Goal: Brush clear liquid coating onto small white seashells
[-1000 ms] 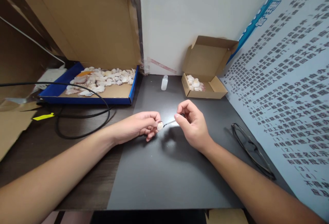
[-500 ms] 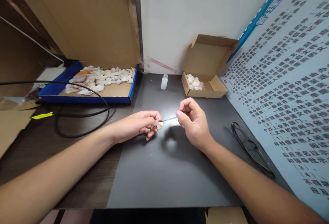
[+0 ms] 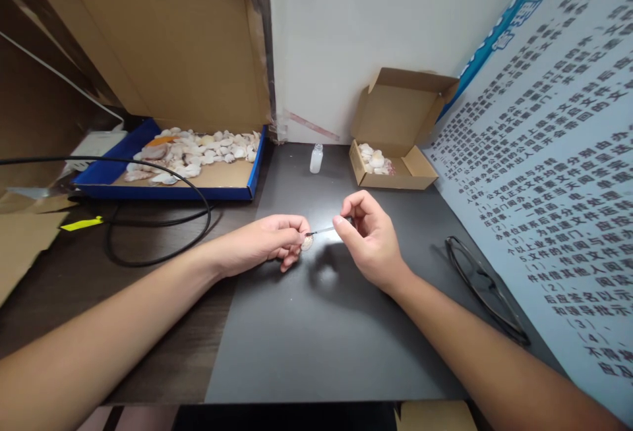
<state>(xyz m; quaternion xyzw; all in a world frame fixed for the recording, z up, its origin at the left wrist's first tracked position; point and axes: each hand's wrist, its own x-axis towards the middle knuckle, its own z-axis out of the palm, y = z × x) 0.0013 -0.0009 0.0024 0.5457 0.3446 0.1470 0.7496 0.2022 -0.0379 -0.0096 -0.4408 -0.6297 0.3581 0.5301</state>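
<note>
My left hand pinches a small pale seashell just above the black mat. My right hand is closed on a thin brush, whose tip touches the top of the shell. Both hands meet near the middle of the mat. A small white bottle stands behind them, near the wall.
At the back left lies a blue tray holding several shells under a cardboard lid. A small open cardboard box with a few shells sits back right. A black cable loops on the left. Glasses lie by the printed board on the right.
The brush tip has shifted slightly along the shell, and the right hand has moved a little left and down. The left hand has stayed nearly still.
</note>
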